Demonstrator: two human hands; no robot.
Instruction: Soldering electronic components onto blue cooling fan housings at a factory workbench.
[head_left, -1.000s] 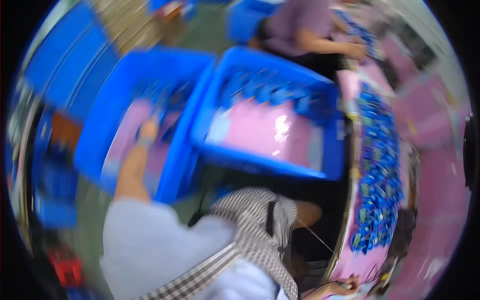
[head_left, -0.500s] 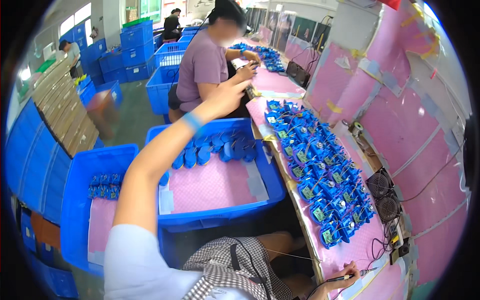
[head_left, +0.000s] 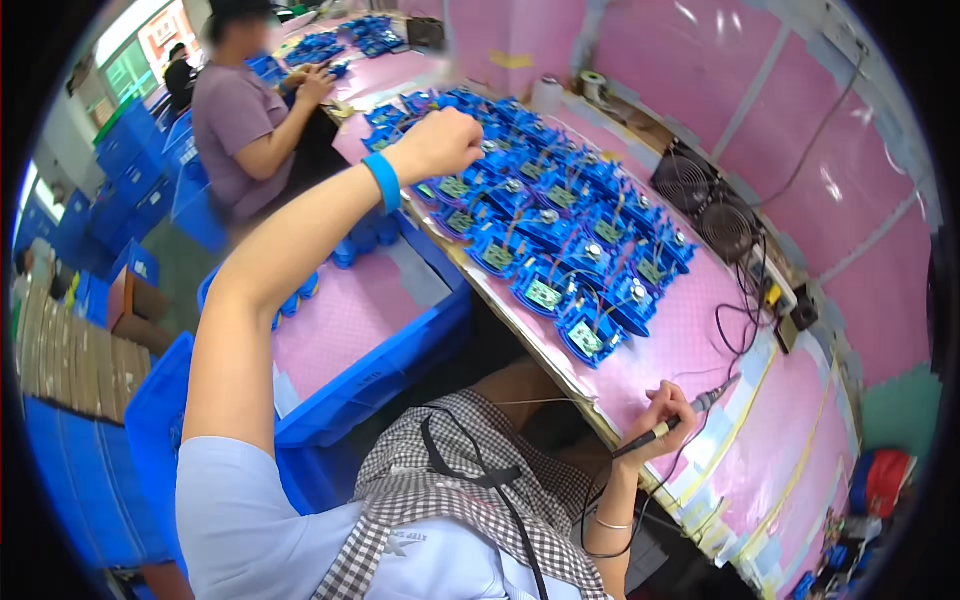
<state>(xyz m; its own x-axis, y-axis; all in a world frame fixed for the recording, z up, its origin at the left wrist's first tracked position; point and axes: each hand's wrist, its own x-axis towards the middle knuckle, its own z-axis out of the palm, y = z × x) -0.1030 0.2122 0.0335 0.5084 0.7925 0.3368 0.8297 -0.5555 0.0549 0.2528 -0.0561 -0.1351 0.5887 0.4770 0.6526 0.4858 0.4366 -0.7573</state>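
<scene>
My left hand [head_left: 438, 146], with a blue band at its wrist, is raised over the far left end of the rows of blue plastic housings [head_left: 545, 295]. Its fingers are curled closed, and whatever they may hold is hidden. The housings carry green circuit boards and thin wires. Near the front edge of the bench, my right hand [head_left: 660, 425] grips a soldering iron [head_left: 708, 399] like a pen. The iron's tip points away to the upper right, apart from the housings, and its black cord loops below the wrist.
Two black fans [head_left: 702, 205] stand against the pink-covered wall, near a solder spool [head_left: 593, 86]. A blue bin [head_left: 372, 386] with pink lining and several blue parts is left of the pink bench [head_left: 690, 325]. A co-worker [head_left: 245, 130] in purple sits farther along the bench.
My view has swung to the right. My left hand has moved from beside the co-worker to above the blue housings. The right hand keeps hold of the soldering iron.
</scene>
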